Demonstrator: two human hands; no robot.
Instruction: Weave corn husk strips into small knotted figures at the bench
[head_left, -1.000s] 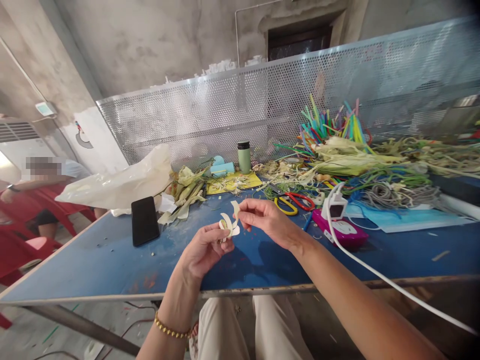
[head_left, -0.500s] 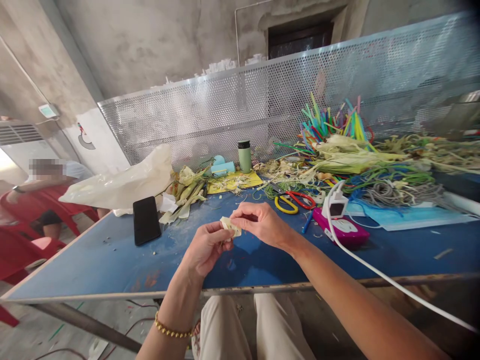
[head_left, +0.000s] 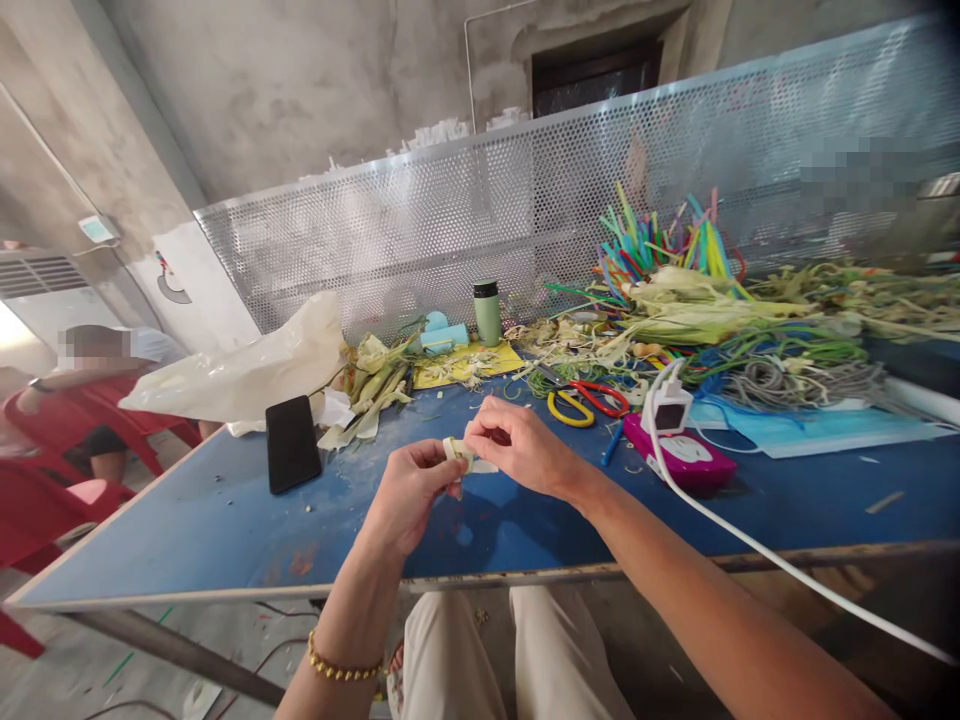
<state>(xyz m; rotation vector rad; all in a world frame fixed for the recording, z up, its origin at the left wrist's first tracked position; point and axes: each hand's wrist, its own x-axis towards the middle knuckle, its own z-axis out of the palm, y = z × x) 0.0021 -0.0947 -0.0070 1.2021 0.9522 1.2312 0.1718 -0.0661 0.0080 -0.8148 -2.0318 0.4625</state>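
A small pale strip of what looks like corn husk (head_left: 454, 448) is held over the near middle of the table, curled into a loop with a loose end at the right. My left hand (head_left: 411, 490) pinches it between thumb and fingers from the left side. At its right side my right hand (head_left: 523, 450) is closed on the same strip, its fingertips partly hidden behind the curled fingers. Beyond my hands lie scissors (head_left: 571, 408) with one yellow and one red handle. A heap of corn husks (head_left: 375, 385) rests farther back on the left.
On the blue table (head_left: 195, 530) are a black phone (head_left: 292, 445), a green bottle (head_left: 487, 313), a magenta box (head_left: 686, 460) with a white cable, and bundled cords (head_left: 780, 380). Colourful pipe cleaners (head_left: 667, 250) stand by a perforated metal screen (head_left: 360, 240). A person (head_left: 97, 370) sits at left.
The strip, which lay flatter between my fingers, now bends round into a loop. My right hand has shifted slightly and its fingers are more curled.
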